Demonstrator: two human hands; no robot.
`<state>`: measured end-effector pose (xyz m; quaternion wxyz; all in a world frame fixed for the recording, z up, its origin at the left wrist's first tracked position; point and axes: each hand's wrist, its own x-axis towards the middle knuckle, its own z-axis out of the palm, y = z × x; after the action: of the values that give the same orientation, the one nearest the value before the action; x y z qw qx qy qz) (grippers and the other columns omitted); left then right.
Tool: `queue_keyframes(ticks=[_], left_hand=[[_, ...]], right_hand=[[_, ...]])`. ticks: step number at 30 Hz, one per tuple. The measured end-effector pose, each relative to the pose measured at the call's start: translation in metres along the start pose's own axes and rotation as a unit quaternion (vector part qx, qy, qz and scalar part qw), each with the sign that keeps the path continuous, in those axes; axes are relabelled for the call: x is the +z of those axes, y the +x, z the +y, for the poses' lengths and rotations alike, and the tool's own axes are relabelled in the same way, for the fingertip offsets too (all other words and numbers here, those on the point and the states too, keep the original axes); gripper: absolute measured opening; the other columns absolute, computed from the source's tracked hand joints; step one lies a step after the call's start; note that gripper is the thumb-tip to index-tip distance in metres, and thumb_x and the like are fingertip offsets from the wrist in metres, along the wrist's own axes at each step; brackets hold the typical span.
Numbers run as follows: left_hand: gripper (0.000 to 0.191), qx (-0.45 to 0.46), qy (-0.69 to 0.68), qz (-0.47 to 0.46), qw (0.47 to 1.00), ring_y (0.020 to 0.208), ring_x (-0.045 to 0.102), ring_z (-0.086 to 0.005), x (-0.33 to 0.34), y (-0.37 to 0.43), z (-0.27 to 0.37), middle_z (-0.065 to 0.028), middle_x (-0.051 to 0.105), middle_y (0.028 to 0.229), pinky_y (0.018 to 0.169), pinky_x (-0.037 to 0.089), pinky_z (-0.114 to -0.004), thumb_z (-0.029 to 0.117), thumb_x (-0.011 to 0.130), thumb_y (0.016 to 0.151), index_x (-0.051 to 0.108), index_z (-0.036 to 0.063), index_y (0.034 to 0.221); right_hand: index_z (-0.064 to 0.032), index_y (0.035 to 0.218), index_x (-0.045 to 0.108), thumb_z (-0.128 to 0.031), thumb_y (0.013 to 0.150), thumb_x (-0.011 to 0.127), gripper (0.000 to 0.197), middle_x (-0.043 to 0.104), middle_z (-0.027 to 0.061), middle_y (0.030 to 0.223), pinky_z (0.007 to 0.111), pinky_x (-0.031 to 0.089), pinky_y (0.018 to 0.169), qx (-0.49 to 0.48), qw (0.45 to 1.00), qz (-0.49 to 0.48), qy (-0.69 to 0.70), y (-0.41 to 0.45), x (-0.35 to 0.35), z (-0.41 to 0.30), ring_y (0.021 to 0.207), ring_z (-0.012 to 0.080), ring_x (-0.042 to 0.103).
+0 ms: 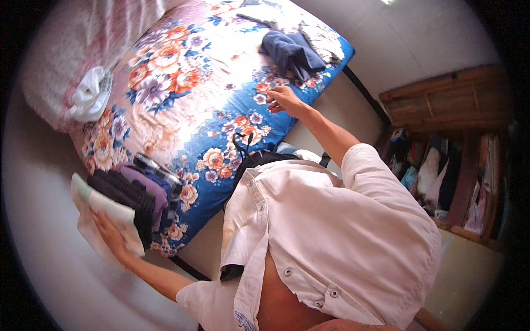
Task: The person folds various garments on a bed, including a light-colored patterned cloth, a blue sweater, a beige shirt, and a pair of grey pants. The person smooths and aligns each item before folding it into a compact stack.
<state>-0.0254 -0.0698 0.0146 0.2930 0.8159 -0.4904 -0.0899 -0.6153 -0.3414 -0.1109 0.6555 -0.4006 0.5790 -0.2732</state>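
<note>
My left hand (109, 236) is on a pale folded cloth (112, 207) at the outer side of a row of folded clothes. Its fingers lie against the fabric and are partly hard to make out. Beside it, dark garments (124, 190), a purple one (150, 186) and a plaid one (155, 167) are stacked near the edge of a bed with a floral sheet (165, 120). My right hand (283, 100) hovers over the bed with loosely curled fingers and nothing in it. Just beyond it lies a crumpled navy garment (292, 53).
Light-coloured clothes (323, 39) lie at the far right bed corner. A white plastic bag (92, 93) rests at the left by a pinkish curtain or net (103, 37). Black hangers (243, 142) are near my waist. At right stands an open wooden cabinet (468, 165) holding clothes.
</note>
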Motion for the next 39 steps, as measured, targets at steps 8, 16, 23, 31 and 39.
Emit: queue_keyframes(ticks=[8,16,23,31,39], left_hand=[[0.055,-0.092,0.011,0.093,0.991,0.127,0.038,-0.0337,-0.005,0.004,0.087,-0.0236,0.036,0.139,0.106,0.03,-0.039,0.036,0.031,0.1,0.032,-0.0055,0.136],[0.048,-0.052,0.103,0.308,0.944,0.117,0.046,-0.0309,0.091,0.009,0.151,-0.0225,0.044,0.131,0.1,0.037,-0.037,0.029,0.037,0.099,0.036,-0.0063,0.133],[0.044,-0.122,0.02,0.249,0.96,0.11,0.053,-0.0271,0.213,-0.08,0.241,-0.0217,0.048,0.127,0.095,0.042,-0.035,0.022,0.041,0.099,0.038,-0.007,0.131],[0.049,-0.251,-0.117,0.218,0.936,0.11,0.055,-0.0296,0.265,-0.101,0.317,-0.0226,0.046,0.129,0.094,0.043,-0.038,0.033,0.041,0.099,0.035,-0.0016,0.134],[0.038,-0.274,-0.349,0.002,0.896,0.108,0.056,-0.0287,0.351,-0.043,0.37,-0.0219,0.051,0.124,0.095,0.044,-0.037,0.02,0.044,0.097,0.044,-0.003,0.127]], right_hand=[[0.0021,0.114,0.053,-0.024,0.088,0.058,0.037,0.058,0.0114,0.093,0.03,0.055,0.059,0.058,0.982,0.163,0.07,0.002,-0.132,0.043,0.068,0.0183,0.061],[0.0031,0.121,0.05,-0.028,0.071,0.068,0.062,0.055,0.0238,0.117,0.039,0.043,0.093,-0.062,0.905,0.31,-0.284,0.134,-0.234,0.029,0.106,0.0358,0.054],[-0.0037,0.126,0.048,-0.025,0.073,0.068,0.061,0.049,0.0249,0.126,0.043,0.04,0.097,-0.136,0.814,0.293,-0.482,0.239,-0.287,0.02,0.118,0.0392,0.044],[0.0004,0.113,0.056,-0.019,0.095,0.034,0.035,0.062,0.0136,0.112,0.04,0.044,0.097,-0.028,0.879,0.068,0.472,0.271,-0.329,-0.057,0.101,0.0243,0.06],[0.0025,0.116,0.053,-0.021,0.096,0.033,0.037,0.06,0.0142,0.115,0.04,0.045,0.094,-0.087,0.881,0.001,0.464,0.21,-0.306,-0.126,0.103,0.0252,0.059]])
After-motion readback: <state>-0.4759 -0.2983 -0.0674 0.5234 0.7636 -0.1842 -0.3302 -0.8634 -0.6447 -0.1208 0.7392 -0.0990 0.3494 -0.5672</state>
